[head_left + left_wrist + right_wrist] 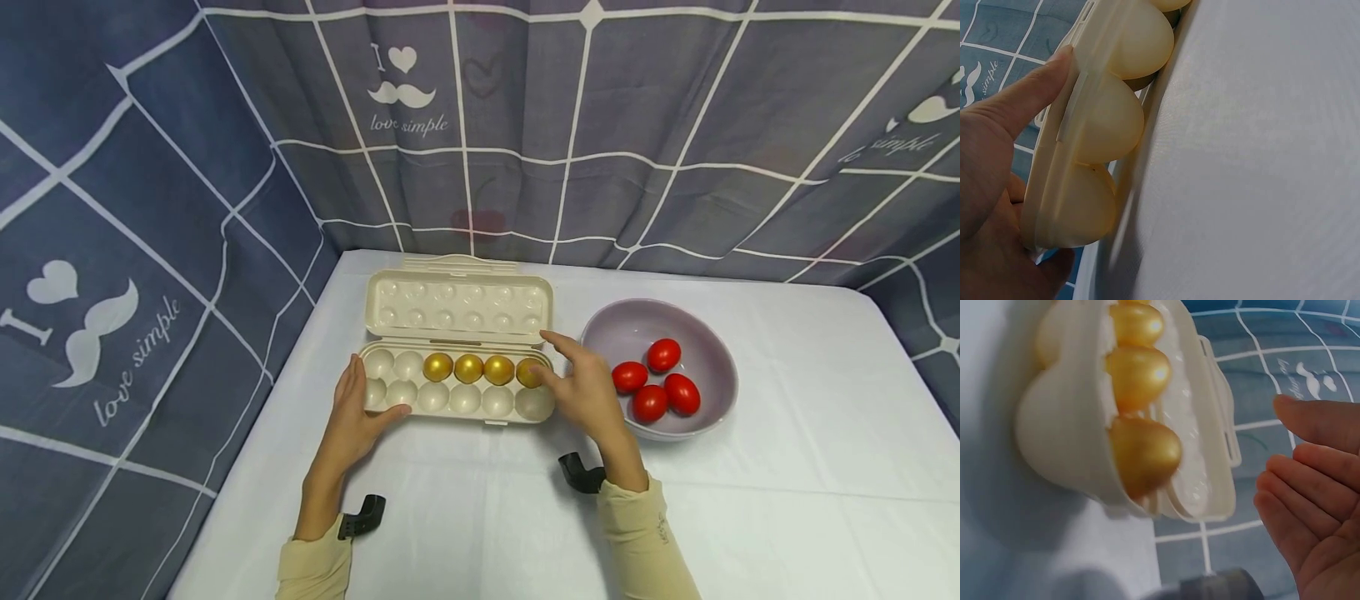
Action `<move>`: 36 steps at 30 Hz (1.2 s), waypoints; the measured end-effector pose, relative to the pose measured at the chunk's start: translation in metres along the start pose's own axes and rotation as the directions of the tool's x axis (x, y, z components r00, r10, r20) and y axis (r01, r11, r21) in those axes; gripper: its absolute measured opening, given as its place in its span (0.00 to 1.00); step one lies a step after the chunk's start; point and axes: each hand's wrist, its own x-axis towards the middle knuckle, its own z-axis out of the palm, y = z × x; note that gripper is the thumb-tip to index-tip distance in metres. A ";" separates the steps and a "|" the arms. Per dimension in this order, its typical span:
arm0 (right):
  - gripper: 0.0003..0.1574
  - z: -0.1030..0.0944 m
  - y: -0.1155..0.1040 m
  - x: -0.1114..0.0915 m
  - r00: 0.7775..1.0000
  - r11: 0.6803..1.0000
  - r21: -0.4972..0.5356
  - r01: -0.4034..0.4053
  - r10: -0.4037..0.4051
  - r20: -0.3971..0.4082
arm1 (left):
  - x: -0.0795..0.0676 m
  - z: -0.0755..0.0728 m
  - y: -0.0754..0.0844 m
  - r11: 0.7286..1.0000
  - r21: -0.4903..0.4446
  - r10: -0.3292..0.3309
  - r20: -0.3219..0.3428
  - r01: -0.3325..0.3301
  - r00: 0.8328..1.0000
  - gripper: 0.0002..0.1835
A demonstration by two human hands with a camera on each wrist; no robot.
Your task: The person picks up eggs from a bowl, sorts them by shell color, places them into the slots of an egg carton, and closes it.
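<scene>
Nearest of all come two beige sleeves (645, 533) on the near side of the egg carton (465, 403), with a black mount (363, 518) at each wrist. Up to the carton's left end now, and the left hand (356, 421) has it: the grip is clamped there, thumb on the near rim, fingers along the end. Over at the carton's right end, the right hand (588, 392) hovers with its grip apart, fingers extended, thumb by the last egg, holding nothing! The carton itself lies lengthwise on the white-covered counter (810, 467), and there they gleam: four gold eggs (468, 368) in a line, filling the right-hand four cups of its far row. Just right of the carton sits a mauve bowl (626, 329), four red egg-shaped pieces (682, 394) inside. The lid (460, 305) leans back on the carton's far side, and beyond the carton hangs a grey-blue checked curtain (525, 108).
</scene>
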 end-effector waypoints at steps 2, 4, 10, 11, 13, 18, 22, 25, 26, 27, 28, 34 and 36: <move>0.32 -0.007 0.001 0.000 1.000 1.000 0.004 -0.009 0.009 -0.014 | -0.001 0.000 0.000 1.000 0.001 -0.001 0.001 0.001 1.000 0.66; 0.32 -0.013 0.003 0.000 0.999 1.000 0.005 -0.026 0.026 -0.022 | -0.001 0.000 0.000 1.000 0.003 0.000 -0.001 0.000 1.000 0.66; 0.32 -0.033 0.014 -0.005 0.995 0.995 0.029 -0.095 0.095 0.002 | 0.000 0.001 -0.001 1.000 0.007 0.000 0.008 -0.001 1.000 0.65; 0.32 -0.036 0.016 -0.007 0.995 0.994 0.029 -0.102 0.103 -0.001 | 0.000 0.001 -0.001 1.000 0.010 0.000 0.009 0.000 1.000 0.65; 0.32 -0.041 0.020 -0.010 0.994 0.994 0.029 -0.108 0.108 -0.012 | -0.001 0.001 -0.001 1.000 0.012 0.000 0.008 0.000 1.000 0.66; 0.33 -0.051 0.030 -0.014 0.992 0.993 0.006 -0.115 0.116 -0.048 | 0.000 0.001 -0.001 1.000 0.014 0.003 0.000 -0.003 1.000 0.66; 0.34 -0.058 0.035 -0.017 0.986 0.988 -0.026 -0.154 0.152 -0.068 | 0.001 0.001 -0.001 1.000 0.015 0.003 0.006 -0.003 1.000 0.65; 0.34 -0.062 0.038 -0.017 0.982 0.983 -0.052 -0.175 0.171 -0.077 | 0.000 0.001 0.000 1.000 0.013 0.003 0.006 -0.003 1.000 0.66; 0.34 -0.063 0.039 -0.017 0.981 0.982 -0.057 -0.182 0.177 -0.078 | 0.000 0.001 0.000 1.000 0.011 0.003 0.005 -0.003 1.000 0.66; 0.34 -0.064 0.040 -0.017 0.980 0.980 -0.065 -0.190 0.185 -0.079 | 0.000 0.001 0.000 1.000 0.009 0.004 0.005 -0.004 1.000 0.66; 0.34 -0.065 0.041 -0.018 0.978 0.978 -0.067 -0.200 0.194 -0.078 | 0.000 0.001 0.000 1.000 0.007 0.005 0.003 -0.005 1.000 0.66; 0.35 -0.074 0.043 -0.020 0.965 0.963 -0.074 -0.260 0.256 -0.060 | 0.000 0.000 0.001 1.000 -0.001 0.015 0.000 -0.015 1.000 0.66; 0.35 -0.076 0.045 -0.021 0.959 0.956 -0.083 -0.280 0.276 -0.058 | -0.001 0.000 0.000 1.000 0.001 0.019 -0.003 -0.019 1.000 0.66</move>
